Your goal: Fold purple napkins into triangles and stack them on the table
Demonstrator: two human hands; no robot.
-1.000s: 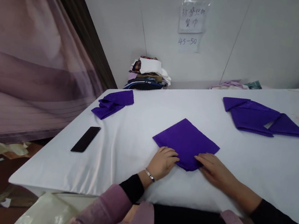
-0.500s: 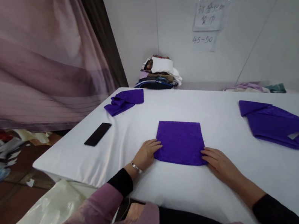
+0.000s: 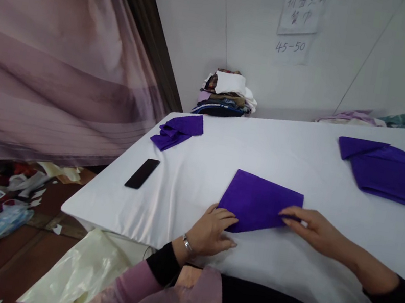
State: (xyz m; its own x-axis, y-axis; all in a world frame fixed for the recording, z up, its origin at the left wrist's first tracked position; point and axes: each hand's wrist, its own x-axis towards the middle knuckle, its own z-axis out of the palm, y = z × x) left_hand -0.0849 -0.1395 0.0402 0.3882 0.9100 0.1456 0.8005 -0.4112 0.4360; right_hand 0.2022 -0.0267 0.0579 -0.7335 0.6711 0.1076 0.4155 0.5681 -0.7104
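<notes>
A folded purple cloth napkin [image 3: 258,202] lies on the white-covered table in front of me, turned at a slant. My left hand [image 3: 214,231] rests at its near left corner, fingers lying flat on the cloth and the thumb apart. At the near right corner, my right hand [image 3: 304,225] pinches the napkin's edge between thumb and fingers, slightly lifted. Farther right lies a loosely folded purple cloth [image 3: 389,172]. A crumpled purple cloth [image 3: 178,131] sits at the table's far left.
A black phone [image 3: 142,173] lies on the table's left side. Behind the white table [image 3: 100,207] stands a stack of folded clothes [image 3: 227,96]. Handwritten paper signs [image 3: 301,13] hang on the wall. A pink curtain [image 3: 45,68] hangs at left above plastic bags [image 3: 2,224] on the floor.
The napkin has turned clockwise on the table. My right hand has gone from resting on its side to pinching its corner. The view has shifted a little.
</notes>
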